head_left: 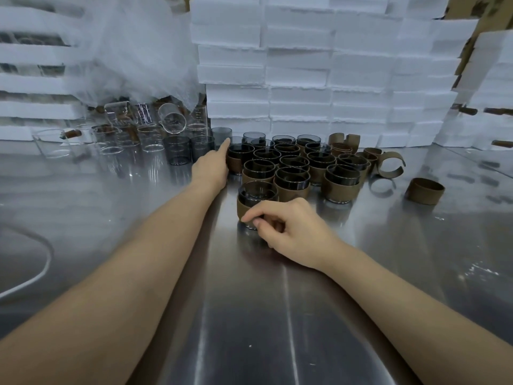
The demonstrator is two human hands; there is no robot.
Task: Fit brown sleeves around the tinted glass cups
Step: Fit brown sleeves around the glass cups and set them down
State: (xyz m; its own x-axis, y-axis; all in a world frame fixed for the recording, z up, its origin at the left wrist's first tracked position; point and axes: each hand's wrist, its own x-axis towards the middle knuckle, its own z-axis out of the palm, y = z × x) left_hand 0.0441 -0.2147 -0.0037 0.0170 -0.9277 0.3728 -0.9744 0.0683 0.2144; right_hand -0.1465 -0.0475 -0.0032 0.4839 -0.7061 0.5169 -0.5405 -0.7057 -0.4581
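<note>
The right hand [280, 226] pinches with thumb and curled fingers the lower edge of a tinted glass cup [258, 191]. This cup stands upright on the steel desk [249, 315] just beyond the fingertips and already wears a brown sleeve [242, 210]. The left hand [211, 166] is released and holds nothing; its forefinger is stretched forward with the tip at a bare tinted cup [221, 133], and the cluster of sleeved cups [294, 170] is close on its right side. Loose sleeves [388, 165] lie beyond the right hand, to its right.
</note>
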